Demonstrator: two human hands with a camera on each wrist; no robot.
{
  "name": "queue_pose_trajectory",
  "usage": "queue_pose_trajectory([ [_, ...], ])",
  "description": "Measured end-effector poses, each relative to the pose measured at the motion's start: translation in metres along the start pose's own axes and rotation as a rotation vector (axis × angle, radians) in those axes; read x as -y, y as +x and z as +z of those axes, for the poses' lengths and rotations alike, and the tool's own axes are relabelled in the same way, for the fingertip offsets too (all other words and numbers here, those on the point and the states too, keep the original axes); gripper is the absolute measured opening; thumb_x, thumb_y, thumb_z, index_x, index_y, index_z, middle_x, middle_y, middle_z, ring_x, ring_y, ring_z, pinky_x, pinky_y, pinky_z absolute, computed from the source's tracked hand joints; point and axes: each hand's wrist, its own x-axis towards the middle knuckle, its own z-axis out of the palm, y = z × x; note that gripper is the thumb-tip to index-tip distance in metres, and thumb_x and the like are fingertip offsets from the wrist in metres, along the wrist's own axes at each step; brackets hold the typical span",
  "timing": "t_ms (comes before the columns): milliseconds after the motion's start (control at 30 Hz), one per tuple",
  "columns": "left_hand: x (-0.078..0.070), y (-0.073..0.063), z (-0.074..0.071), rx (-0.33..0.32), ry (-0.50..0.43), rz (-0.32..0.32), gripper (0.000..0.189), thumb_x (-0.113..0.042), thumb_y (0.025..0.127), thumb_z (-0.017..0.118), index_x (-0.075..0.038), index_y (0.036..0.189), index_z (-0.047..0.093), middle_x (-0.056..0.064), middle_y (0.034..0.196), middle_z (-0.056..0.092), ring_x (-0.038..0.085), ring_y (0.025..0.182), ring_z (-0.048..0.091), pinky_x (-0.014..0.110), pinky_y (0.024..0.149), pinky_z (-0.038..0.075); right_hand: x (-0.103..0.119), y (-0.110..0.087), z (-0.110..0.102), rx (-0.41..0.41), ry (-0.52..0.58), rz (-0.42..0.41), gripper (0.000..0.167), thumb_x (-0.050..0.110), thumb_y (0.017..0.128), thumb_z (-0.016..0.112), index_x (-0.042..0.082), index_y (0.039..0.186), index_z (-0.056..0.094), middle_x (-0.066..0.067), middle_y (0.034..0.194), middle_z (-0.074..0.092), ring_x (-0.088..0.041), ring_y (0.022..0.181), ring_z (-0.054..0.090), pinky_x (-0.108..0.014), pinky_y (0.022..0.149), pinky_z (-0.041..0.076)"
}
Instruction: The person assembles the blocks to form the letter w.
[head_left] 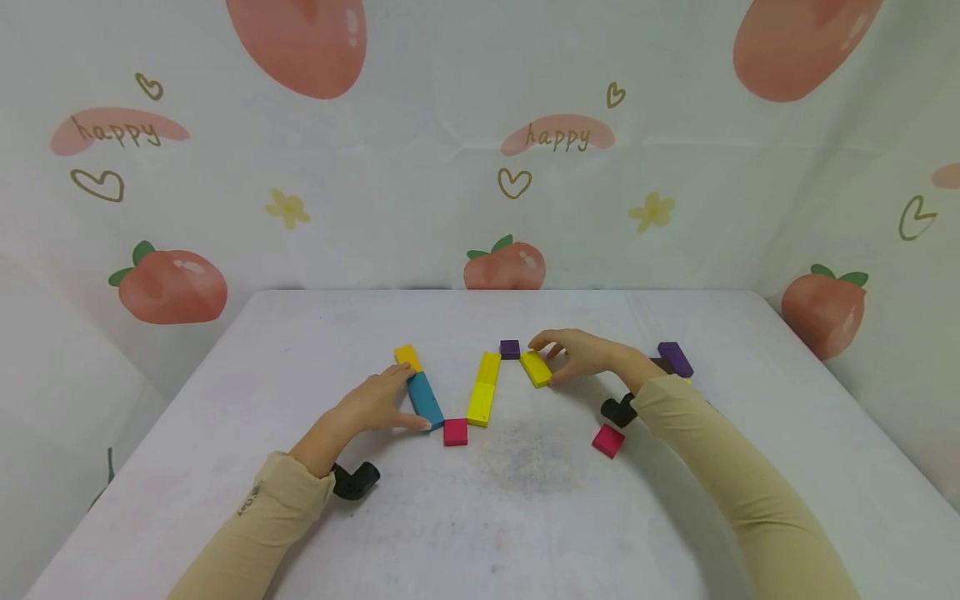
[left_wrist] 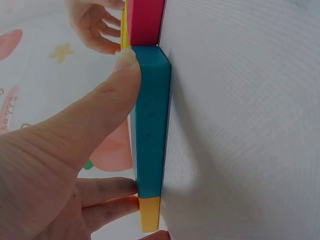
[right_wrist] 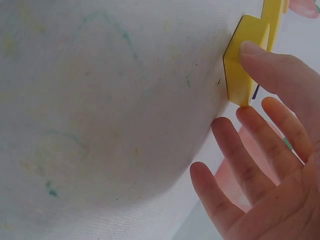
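Note:
My left hand spans a blue block. Its thumb touches the end near a pink block; the fingertips touch around the joint with an orange block. In the left wrist view the blue block stands end to end with the orange block. My right hand pinches a yellow block endwise between thumb and a fingertip, beside a small purple block. The right wrist view has the thumb against this yellow block and the other fingers spread.
Two yellow blocks lie end to end between the pink and small purple blocks, continuing a zigzag. A loose pink block lies below the right wrist. Farther right rests a long purple block, with other blocks partly hidden by the arm.

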Motion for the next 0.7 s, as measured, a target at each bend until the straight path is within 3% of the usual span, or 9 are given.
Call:
queue_pose_trajectory([
  [467, 0.0, 0.001, 0.001, 0.006, -0.007, -0.021, 0.093, -0.043, 0.075, 0.075, 0.004, 0.142, 0.032, 0.025, 0.149, 0.03, 0.043, 0.133, 0.034, 0.057, 0.107, 0.034, 0.0, -0.002, -0.002, -0.014, 0.006, 0.03, 0.06, 0.014, 0.082, 0.071, 0.007, 0.134, 0.044, -0.016, 0.136, 0.05, -0.031, 0.115, 0.055, -0.047, 0.1, 0.045],
  [700, -0.001, 0.0, 0.0, 0.01, 0.002, -0.019, 0.093, -0.045, 0.075, 0.074, 0.004, 0.142, 0.032, 0.025, 0.149, 0.03, 0.043, 0.133, 0.035, 0.057, 0.107, 0.035, -0.004, -0.015, -0.011, -0.074, 0.028, -0.017, 0.057, 0.015, 0.082, 0.07, 0.004, 0.133, 0.046, -0.018, 0.135, 0.05, -0.035, 0.114, 0.056, -0.055, 0.101, 0.042],
])
